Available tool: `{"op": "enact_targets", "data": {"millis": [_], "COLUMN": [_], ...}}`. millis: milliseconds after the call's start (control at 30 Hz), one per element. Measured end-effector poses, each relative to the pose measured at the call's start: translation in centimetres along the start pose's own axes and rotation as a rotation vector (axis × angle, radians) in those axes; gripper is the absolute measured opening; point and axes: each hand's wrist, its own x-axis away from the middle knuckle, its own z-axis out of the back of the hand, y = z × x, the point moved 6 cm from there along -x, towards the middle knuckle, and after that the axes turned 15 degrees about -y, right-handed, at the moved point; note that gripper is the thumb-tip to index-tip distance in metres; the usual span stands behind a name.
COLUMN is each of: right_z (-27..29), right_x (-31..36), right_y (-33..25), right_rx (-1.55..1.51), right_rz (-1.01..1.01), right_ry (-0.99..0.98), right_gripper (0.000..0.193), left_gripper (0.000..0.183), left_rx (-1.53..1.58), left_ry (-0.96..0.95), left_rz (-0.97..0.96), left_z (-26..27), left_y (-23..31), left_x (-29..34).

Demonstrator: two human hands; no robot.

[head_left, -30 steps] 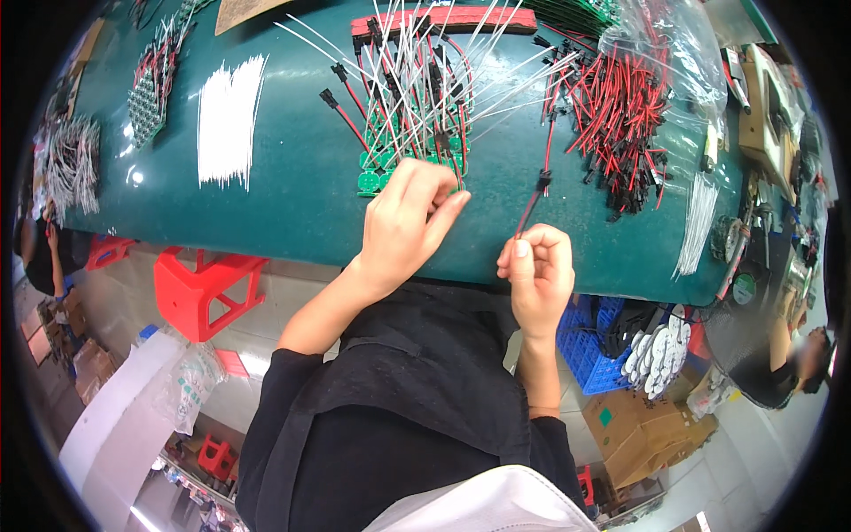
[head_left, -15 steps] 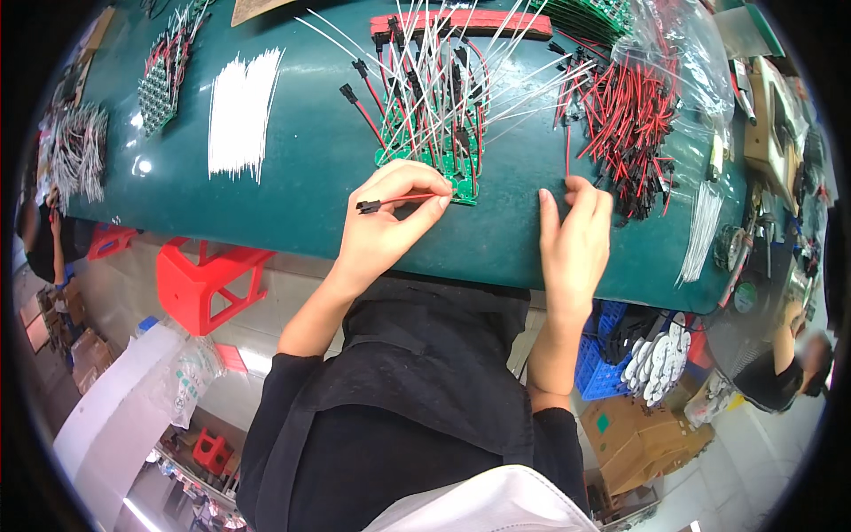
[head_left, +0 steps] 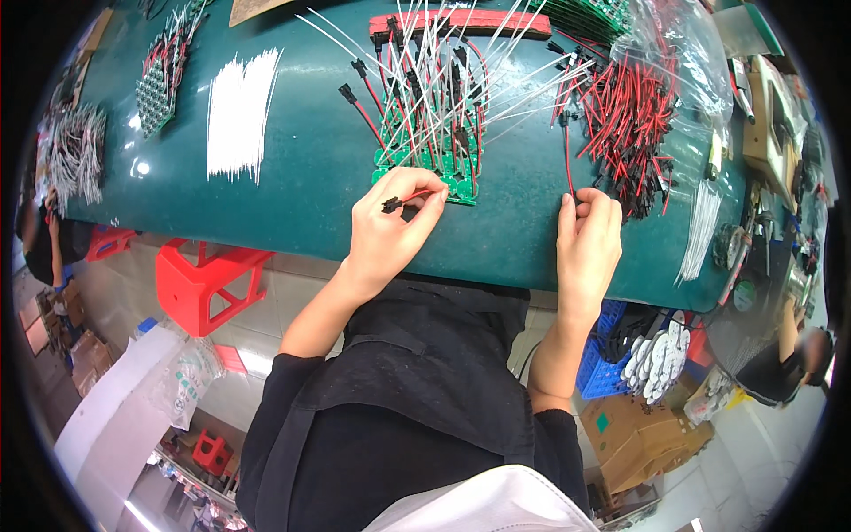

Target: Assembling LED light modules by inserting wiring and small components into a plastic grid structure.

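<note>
My left hand is closed in a pinch on a short red-and-black wire lead with a black connector, at the near edge of a green circuit board panel. Many leads with black plugs and thin white strands stand up from that panel. Farther right, the fingers of my right hand close on the near end of another red-and-black wire lead, whose black plug points away from me. This lead lies beside a large pile of similar red-and-black leads.
A bundle of white strands lies left on the green table, another at the right. A red bar sits behind the panel. Wired boards lie far left. A clear plastic bag covers the back right. Two other people appear at the sides.
My right hand has shifted slightly right and its fingers have closed on the end of the lead. In my left hand, the lead's plug has moved right, closer to the fingers.
</note>
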Motion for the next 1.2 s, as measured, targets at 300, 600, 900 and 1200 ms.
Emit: {"op": "enact_targets", "data": {"millis": [300,600,900,1200], "right_z": [-0.4,0.0,-2.6,-1.0], "right_x": [-0.7,1.6,4.5,1.2], "right_y": [0.5,1.7,-1.6,-7.7], "right_rx": [0.063,-0.46,-1.044,-0.291], "right_rz": [0.019,-0.031,0.242,0.719], "right_ry": [0.024,0.011,-0.121,-0.027], "right_gripper": [0.012,0.01,0.014,0.016], "left_gripper": [0.01,0.014,0.023,0.015], "left_rx": [-0.058,-0.253,-0.288,0.456], "left_ry": [-0.001,0.017,-0.017,-0.134], "left_rz": [-0.048,-0.147,0.06,0.085], "left_z": [-0.2,-0.7,-0.6,0.3], "left_y": [0.4,0.6,0.8,0.0], "left_x": [-0.1,-0.1,-0.5,0.5]}}
